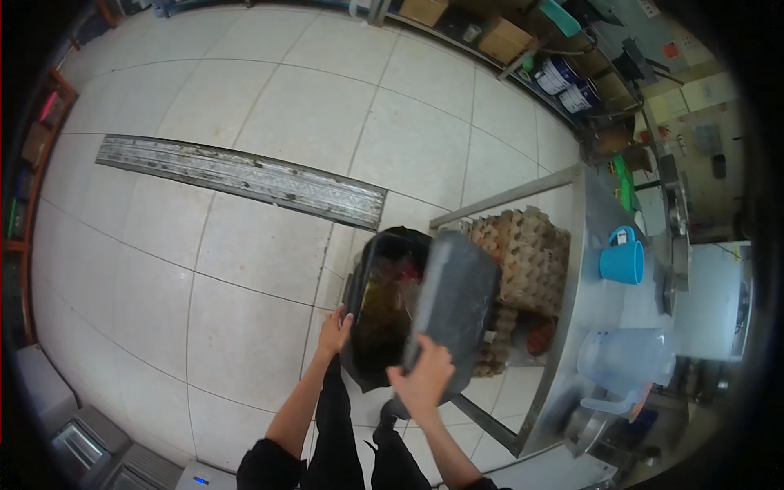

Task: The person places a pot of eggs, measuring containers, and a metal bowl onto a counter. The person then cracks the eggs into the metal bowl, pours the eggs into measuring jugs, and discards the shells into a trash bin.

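A dark trash bin (pixel 353 363) lined with a black bag stands on the floor in front of my feet. Plastic and yellowish waste (pixel 384 294) shows inside it. My left hand (pixel 335 331) is closed on the bin's near left rim. With my right hand (pixel 425 376) I grip the edge of a grey lid (pixel 459 306), which is tilted up along the bin's right side. The fingers under the lid's edge are partly hidden.
Stacked egg trays (pixel 531 257) sit under a steel table (pixel 563 343) to the right. On that table are a blue mug (pixel 622 263) and a clear plastic pitcher (pixel 625 357). A metal drain cover (pixel 245 175) crosses the tiled floor. Shelving (pixel 449 28) lines the back.
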Action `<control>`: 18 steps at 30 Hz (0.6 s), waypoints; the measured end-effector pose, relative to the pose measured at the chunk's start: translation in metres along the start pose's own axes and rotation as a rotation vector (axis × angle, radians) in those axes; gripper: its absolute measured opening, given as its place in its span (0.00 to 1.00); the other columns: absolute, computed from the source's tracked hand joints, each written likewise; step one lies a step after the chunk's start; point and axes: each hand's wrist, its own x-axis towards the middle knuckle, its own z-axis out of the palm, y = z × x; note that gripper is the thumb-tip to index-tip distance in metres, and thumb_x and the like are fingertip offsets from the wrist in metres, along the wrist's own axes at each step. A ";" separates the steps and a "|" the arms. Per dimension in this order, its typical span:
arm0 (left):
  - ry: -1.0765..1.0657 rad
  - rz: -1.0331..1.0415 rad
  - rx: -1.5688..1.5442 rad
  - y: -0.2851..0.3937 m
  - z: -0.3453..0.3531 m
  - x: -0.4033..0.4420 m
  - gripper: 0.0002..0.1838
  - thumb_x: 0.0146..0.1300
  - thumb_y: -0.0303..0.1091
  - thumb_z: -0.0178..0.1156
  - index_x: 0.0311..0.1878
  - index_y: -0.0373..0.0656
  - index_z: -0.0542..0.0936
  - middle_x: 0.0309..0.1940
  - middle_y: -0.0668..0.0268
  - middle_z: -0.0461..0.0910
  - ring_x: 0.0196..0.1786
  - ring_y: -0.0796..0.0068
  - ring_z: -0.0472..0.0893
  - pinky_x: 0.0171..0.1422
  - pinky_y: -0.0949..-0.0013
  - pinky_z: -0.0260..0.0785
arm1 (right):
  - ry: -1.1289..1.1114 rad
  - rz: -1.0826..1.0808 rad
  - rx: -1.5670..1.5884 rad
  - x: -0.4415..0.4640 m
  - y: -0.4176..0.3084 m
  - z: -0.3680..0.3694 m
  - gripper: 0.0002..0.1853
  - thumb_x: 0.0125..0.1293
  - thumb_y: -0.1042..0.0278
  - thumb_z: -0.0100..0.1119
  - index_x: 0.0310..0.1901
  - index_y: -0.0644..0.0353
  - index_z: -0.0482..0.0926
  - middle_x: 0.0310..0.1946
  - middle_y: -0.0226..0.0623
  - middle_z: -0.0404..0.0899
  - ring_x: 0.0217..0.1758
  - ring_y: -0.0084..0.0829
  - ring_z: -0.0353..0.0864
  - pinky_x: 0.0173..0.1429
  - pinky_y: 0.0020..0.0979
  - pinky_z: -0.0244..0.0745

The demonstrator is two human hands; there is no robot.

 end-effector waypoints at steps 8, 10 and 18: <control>-0.134 -0.195 0.146 -0.016 0.036 0.022 0.23 0.60 0.40 0.56 0.50 0.29 0.71 0.44 0.39 0.75 0.51 0.40 0.74 0.54 0.51 0.67 | 0.199 0.232 0.111 -0.035 0.065 -0.121 0.31 0.45 0.77 0.62 0.57 0.57 0.76 0.38 0.39 0.73 0.24 0.26 0.68 0.30 0.28 0.68; -0.135 -0.115 0.145 -0.019 0.031 0.005 0.22 0.60 0.40 0.54 0.49 0.29 0.71 0.43 0.39 0.75 0.49 0.39 0.74 0.53 0.51 0.67 | 0.129 0.183 0.129 -0.034 0.064 -0.130 0.29 0.47 0.78 0.62 0.56 0.58 0.77 0.39 0.39 0.75 0.21 0.25 0.70 0.27 0.25 0.69; -0.033 -0.257 -0.178 -0.080 0.005 -0.127 0.19 0.61 0.32 0.50 0.52 0.30 0.66 0.45 0.39 0.75 0.48 0.37 0.75 0.52 0.49 0.67 | 0.100 0.086 0.131 -0.046 0.084 -0.166 0.26 0.49 0.83 0.59 0.53 0.56 0.79 0.41 0.42 0.80 0.24 0.26 0.78 0.31 0.25 0.74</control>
